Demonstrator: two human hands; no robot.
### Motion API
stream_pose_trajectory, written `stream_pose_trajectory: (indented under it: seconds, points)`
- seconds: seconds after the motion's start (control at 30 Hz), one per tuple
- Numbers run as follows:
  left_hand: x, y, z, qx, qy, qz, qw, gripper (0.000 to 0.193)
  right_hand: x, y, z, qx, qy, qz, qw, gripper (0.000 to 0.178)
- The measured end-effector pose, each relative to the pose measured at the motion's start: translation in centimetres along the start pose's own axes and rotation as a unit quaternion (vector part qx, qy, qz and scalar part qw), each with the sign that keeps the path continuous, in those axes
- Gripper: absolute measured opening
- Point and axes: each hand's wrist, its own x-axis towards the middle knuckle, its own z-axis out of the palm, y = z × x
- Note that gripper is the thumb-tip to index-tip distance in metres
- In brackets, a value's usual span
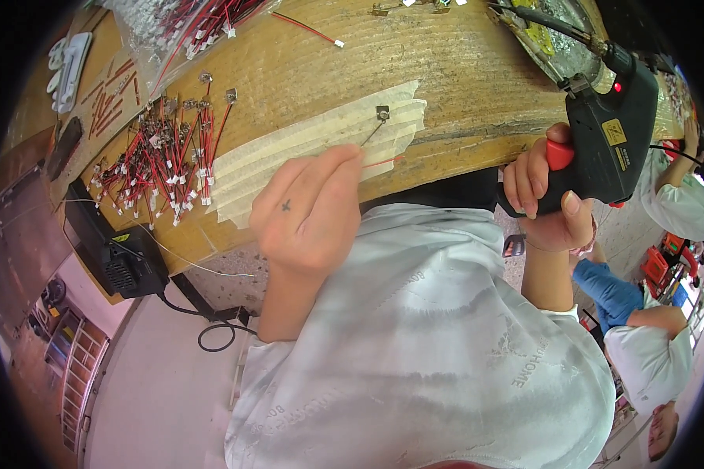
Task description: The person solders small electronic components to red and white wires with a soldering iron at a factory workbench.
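Left hand (309, 207): fingertips pinched together, back facing up. Right hand (541, 184): fingers curled, thumb standing apart.

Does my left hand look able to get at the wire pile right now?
Probably yes: only flat tape seems to separate the left hand from the wire pile, though it pinches a dark wire that may need releasing.
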Motion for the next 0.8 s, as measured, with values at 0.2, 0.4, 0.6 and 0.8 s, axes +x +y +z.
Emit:
stream_pose_trajectory:
  seconds: [0.2,0.4,0.6,0.8]
  points:
    - [0.3,0.2,-0.2,-0.014,-0.017,-0.030,0.999,0.025,-0.1,-1.0,0.6,-0.058,0.004,0.051,0.997,0.079]
    - [0.3,0.2,-0.3,-0.022,-0.019,-0.041,0.999,0.025,-2.0,-1.5,-2.2,-0.012,-0.104,0.090,0.990,0.081]
    - [0.4,0.1,-0.4,-0.022,-0.022,-0.043,0.999,0.026,-2.7,-2.1,-3.7,-0.160,-0.125,0.151,0.967,0.059]
    - [0.4,0.0,-0.3,-0.027,-0.023,-0.037,0.999,0.026,-2.0,-2.2,-4.1,-0.232,-0.092,0.164,0.954,0.041]
